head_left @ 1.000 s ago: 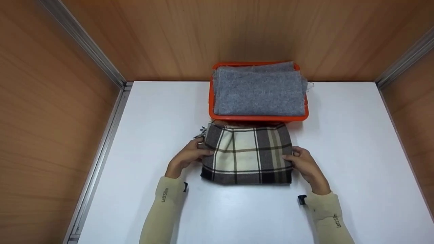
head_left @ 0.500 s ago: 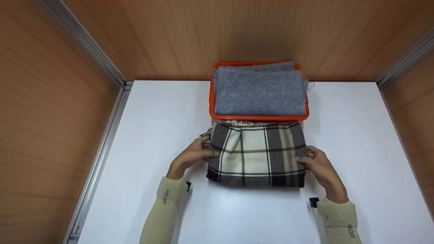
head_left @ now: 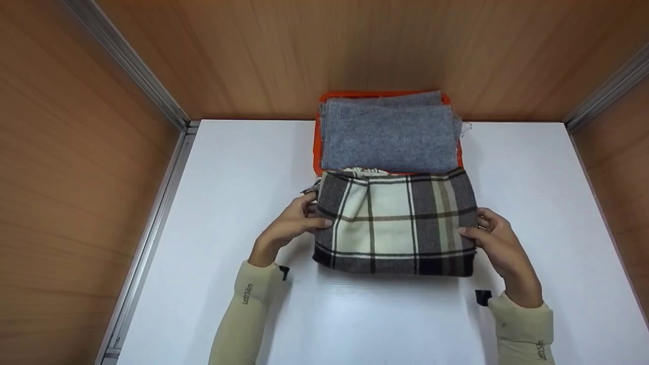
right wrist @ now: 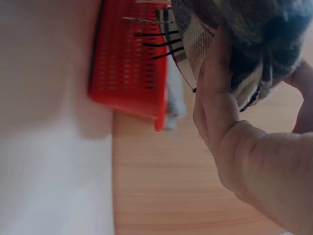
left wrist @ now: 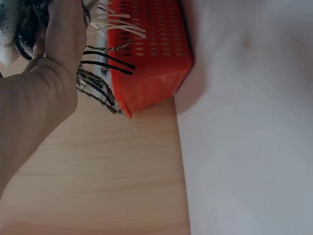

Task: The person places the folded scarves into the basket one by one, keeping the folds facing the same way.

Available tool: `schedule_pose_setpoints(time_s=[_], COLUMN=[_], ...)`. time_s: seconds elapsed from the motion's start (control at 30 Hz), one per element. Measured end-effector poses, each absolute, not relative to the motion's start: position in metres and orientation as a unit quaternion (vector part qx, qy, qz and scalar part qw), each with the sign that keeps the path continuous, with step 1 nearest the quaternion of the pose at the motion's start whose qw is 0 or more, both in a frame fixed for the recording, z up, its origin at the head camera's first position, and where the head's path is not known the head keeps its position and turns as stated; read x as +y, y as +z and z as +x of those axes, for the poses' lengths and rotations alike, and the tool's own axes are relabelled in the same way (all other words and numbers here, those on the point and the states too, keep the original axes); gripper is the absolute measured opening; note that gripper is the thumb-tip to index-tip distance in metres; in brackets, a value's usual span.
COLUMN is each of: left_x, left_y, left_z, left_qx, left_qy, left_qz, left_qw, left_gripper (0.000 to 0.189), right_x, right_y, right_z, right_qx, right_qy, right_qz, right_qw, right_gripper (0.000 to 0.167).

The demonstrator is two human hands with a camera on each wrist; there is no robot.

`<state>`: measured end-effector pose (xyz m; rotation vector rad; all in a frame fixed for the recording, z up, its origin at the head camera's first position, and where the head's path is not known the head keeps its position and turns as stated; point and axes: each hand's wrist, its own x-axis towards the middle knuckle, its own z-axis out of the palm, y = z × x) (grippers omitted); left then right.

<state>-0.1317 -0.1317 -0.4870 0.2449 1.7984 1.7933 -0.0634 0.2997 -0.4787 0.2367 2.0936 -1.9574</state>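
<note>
A folded plaid scarf, cream, grey, black and tan, hangs between my two hands above the table, its far edge overlapping the near rim of the red basket. My left hand grips its left side, thumb on top and fingers beneath. The right hand pinches the right side in the same way. Fringe dangles from the scarf beside the basket wall in the left wrist view, and black tassels show in the right wrist view. Folded grey-blue cloth fills the basket.
The basket stands on a white table against a wooden back wall. Wooden side panels with metal edge strips bound the table at left and right.
The scarf has risen off the table and shifted right, and its far edge now covers part of the basket's near rim. My right hand has moved right, spreading the scarf wider.
</note>
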Motion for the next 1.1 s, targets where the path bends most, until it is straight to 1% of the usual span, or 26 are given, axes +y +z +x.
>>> schedule_pose_setpoints(time_s=[0.1, 0.17, 0.3, 0.47, 0.7, 0.83, 1.1], left_x=[-0.129, -0.127, -0.122, -0.117, -0.112, -0.109, -0.105], left_y=[-0.479, -0.474, -0.466, -0.459, -0.453, -0.457, -0.463], left_z=[-0.133, -0.134, -0.141, -0.154, -0.173, -0.169, -0.165], left_qx=[0.675, 0.676, 0.687, 0.700, 0.695, 0.686, 0.686], left_qy=[0.677, 0.681, 0.683, 0.685, 0.703, 0.715, 0.721], left_qz=[0.094, 0.093, 0.086, 0.066, 0.049, 0.043, 0.035], left_qw=[0.279, 0.266, 0.231, 0.191, 0.147, 0.124, 0.095], left_gripper=[0.075, 0.075, 0.072, 0.069, 0.068, 0.067, 0.062], right_x=[0.300, 0.301, 0.302, 0.303, 0.302, 0.301, 0.298], right_y=[-0.470, -0.465, -0.457, -0.450, -0.444, -0.444, -0.445], right_z=[-0.064, -0.065, -0.074, -0.090, -0.115, -0.116, -0.116], right_qx=[0.717, 0.717, 0.720, 0.717, 0.695, 0.689, 0.676], right_qy=[-0.684, -0.688, -0.689, -0.694, -0.718, -0.723, -0.735], right_qz=[0.073, 0.065, 0.053, 0.044, 0.037, 0.040, 0.059], right_qw=[0.110, 0.095, 0.067, 0.046, 0.022, 0.012, -0.001], right_gripper=[0.049, 0.046, 0.048, 0.048, 0.034, 0.031, 0.031])
